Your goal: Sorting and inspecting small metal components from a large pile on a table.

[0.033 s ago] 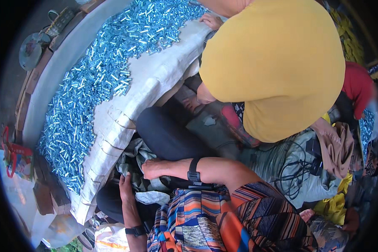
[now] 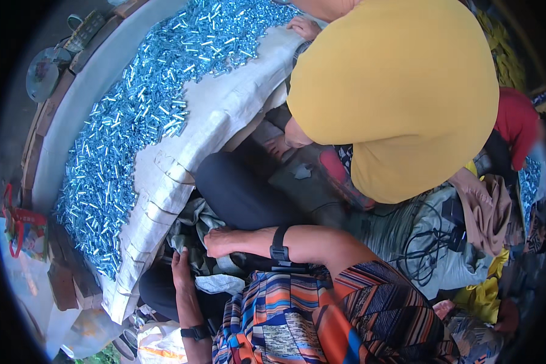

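Low in my lap lies a crumpled grey-green sack (image 2: 205, 213), bunched between my two hands. My left hand (image 2: 181, 268) is at its near left edge, with fingertips against the fabric. Most of those fingers are hidden by the folds, but they look closed on it. Across from it my right hand (image 2: 217, 242) is curled into a closed grip at the sack's right side, knuckles up. A paler flap of cloth (image 2: 219, 284) lies just below. What the sack contains, if anything, cannot be seen.
A heap of shiny blue metallic tubes (image 2: 124, 158) covers a white sheet (image 2: 179, 161) at the left. Close by on the right a person in a yellow top (image 2: 394, 97) bends over. Bricks (image 2: 54, 106) edge the sheet. Dark cords lie on a pale sack (image 2: 446, 261).
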Tool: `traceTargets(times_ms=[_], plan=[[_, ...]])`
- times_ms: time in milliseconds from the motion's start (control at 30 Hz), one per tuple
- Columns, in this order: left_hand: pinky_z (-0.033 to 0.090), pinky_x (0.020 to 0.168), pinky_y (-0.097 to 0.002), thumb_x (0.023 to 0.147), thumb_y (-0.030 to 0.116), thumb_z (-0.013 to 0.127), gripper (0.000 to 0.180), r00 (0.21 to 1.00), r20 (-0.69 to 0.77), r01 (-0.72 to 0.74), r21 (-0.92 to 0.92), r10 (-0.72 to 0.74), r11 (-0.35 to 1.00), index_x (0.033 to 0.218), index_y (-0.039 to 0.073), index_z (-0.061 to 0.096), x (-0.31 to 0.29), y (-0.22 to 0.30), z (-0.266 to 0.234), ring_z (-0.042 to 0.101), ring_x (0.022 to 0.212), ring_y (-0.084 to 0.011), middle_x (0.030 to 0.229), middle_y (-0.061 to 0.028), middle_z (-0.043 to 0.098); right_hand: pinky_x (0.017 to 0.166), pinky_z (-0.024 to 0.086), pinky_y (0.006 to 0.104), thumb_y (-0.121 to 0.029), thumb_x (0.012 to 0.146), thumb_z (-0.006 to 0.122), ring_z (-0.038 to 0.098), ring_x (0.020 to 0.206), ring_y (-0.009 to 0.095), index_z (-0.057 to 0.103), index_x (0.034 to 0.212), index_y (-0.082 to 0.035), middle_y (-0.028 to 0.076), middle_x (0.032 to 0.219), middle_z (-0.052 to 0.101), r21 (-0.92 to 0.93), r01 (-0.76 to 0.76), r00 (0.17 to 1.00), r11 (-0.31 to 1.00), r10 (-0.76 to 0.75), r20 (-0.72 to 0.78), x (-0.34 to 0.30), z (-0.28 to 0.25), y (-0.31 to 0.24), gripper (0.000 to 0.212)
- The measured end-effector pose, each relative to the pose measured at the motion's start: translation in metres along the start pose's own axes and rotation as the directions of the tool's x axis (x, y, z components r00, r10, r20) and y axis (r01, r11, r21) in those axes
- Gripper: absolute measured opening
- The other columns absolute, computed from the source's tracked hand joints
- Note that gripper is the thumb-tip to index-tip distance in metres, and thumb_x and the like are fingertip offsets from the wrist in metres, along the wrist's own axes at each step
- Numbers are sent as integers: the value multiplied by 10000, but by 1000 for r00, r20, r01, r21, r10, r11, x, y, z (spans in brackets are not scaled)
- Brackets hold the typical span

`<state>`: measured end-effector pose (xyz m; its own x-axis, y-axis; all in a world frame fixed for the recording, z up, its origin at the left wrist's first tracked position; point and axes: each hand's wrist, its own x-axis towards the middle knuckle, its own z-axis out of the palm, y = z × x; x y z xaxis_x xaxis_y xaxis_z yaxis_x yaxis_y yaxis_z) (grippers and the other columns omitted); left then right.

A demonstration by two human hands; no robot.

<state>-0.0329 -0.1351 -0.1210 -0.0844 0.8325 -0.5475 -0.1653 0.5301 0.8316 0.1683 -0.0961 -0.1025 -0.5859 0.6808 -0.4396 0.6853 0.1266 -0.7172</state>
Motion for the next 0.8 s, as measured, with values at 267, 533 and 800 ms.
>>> traceTargets(times_ms=[267,533,800], plan=[[510,739,-279,953,164,565,263,1000,29,10,28,-11,1000,1171,19,574,1,-1,-6,630,844,-142,1008,-57,656,858,513,464,-207,800,593,651,1003,373,689,992,46,259,1047,664,17,-4,1000,1000,5,-2,-2,-1,-4,332],[500,720,-264,959,161,552,245,1000,0,-20,37,20,999,1153,15,581,-3,-1,-2,620,828,-122,979,-46,655,874,514,456,-208,812,590,646,1027,366,687,1020,31,250,1072,662,-37,-71,996,997,69,-53,-7,-6,-9,331],[489,865,-359,853,214,663,445,977,-35,-63,895,210,441,1199,-37,543,-39,37,20,641,964,-285,1057,-199,656,827,519,474,-329,824,654,650,939,400,655,956,30,252,960,665,-41,-4,983,999,-4,-181,-38,-40,-9,383]])
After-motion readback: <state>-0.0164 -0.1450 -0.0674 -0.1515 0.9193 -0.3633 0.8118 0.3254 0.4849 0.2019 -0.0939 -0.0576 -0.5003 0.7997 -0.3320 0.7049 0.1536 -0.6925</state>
